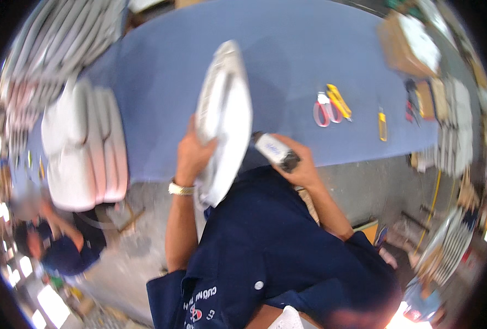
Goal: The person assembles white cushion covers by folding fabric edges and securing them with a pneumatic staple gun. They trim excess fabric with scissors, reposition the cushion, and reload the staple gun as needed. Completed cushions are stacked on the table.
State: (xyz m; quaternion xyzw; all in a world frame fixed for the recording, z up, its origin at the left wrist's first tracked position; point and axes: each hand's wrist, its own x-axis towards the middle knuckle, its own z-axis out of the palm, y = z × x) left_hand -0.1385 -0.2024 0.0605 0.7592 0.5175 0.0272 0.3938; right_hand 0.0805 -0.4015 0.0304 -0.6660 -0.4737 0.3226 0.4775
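your left hand (191,151), wristwatch (181,189) at the wrist: fingers wrapped on the near edge of a white moulded panel (224,118), holding it tilted on edge above the near side of the blue table (287,60). your right hand (298,162): clenched around a small tool with a white body and dark tip (275,151), its tip end just beside the panel's right edge; whether it touches the panel cannot be told through the blur. panel: long, pale, ribbed on the face turned left, lower end down against your dark blue shirt (265,247). on the table to your right, well apart from the hands: pink-handled scissors (323,112), a yellow knife (339,101) touching them, a second small yellow tool (383,125) further right. left end of the table: a stack of white panels (84,148) lying flat, overhanging the near edge. far right corner: a cardboard box (408,44). lower left, on the floor side: another person in dark blue (62,252), crouched, blurred.
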